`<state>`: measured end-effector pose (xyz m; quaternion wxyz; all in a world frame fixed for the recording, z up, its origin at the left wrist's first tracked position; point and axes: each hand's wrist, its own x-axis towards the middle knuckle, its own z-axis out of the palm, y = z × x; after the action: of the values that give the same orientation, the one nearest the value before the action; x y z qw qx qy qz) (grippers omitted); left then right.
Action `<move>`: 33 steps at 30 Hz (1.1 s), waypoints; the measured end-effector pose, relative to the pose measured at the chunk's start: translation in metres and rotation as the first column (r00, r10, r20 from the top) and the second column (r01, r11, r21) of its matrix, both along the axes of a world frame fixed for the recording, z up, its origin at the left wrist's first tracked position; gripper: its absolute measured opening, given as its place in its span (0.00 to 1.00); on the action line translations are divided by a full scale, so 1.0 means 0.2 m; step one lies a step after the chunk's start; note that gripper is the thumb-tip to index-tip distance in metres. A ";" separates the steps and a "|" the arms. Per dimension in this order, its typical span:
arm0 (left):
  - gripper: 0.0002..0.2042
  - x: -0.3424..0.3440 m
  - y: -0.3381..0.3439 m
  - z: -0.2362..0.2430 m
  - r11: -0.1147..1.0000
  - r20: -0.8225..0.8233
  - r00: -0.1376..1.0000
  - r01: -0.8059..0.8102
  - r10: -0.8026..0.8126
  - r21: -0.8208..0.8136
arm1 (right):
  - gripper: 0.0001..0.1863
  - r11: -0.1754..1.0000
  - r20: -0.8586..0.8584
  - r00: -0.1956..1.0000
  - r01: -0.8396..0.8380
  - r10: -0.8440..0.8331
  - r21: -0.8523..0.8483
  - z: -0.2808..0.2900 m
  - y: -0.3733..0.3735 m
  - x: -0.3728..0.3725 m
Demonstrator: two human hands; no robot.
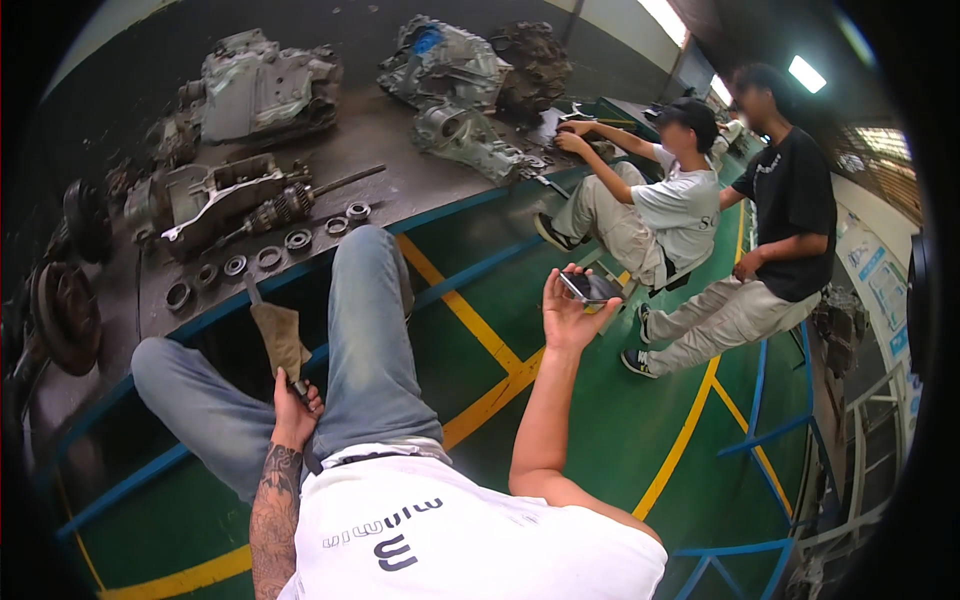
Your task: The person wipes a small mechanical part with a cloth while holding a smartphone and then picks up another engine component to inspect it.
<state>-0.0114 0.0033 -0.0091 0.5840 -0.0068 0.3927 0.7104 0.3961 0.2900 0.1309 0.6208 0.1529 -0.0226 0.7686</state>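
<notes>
My left hand (pixel 296 410), low at center-left between my jeaned legs, is closed on a metal tool (pixel 298 388) with a tan cloth (pixel 280 335) around or against its length. My right hand (pixel 572 318) is raised at center, fingers curled around a dark smartphone (pixel 590 288). Along the bench edge beyond my knees lie several bearings and rings (pixel 298 240), beside a geared shaft (pixel 292 208) and an open metal housing (pixel 190 192).
A metal bench (pixel 380 140) carries gearbox castings (pixel 262 88) and dark drums (pixel 68 315). At right, a seated co-worker (pixel 670 200) handles parts at the bench; another person (pixel 780 220) stands behind them. The green floor (pixel 600 420) has yellow lines; blue frames (pixel 760 440) stand far right.
</notes>
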 end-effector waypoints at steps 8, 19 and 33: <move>0.30 -0.02 -0.02 -0.05 1.000 0.006 1.000 0.014 -0.014 -0.012 | 0.43 0.995 0.195 0.976 -0.088 0.097 -0.054 0.02 -0.01 -0.12; 0.30 0.00 0.00 -0.02 1.000 0.043 0.999 0.011 -0.010 -0.017 | 0.31 0.968 0.513 0.838 -0.246 0.186 0.051 -0.05 -0.08 -0.31; 0.30 -0.03 -0.01 -0.06 0.999 0.019 0.999 0.039 -0.038 -0.004 | 0.30 0.980 0.876 0.476 -0.122 -0.083 0.159 0.02 -0.25 -0.45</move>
<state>-0.0174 0.0018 -0.0212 0.6012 -0.0071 0.3888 0.6981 0.3052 0.2408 0.1347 0.4941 -0.2007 -0.4121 0.7388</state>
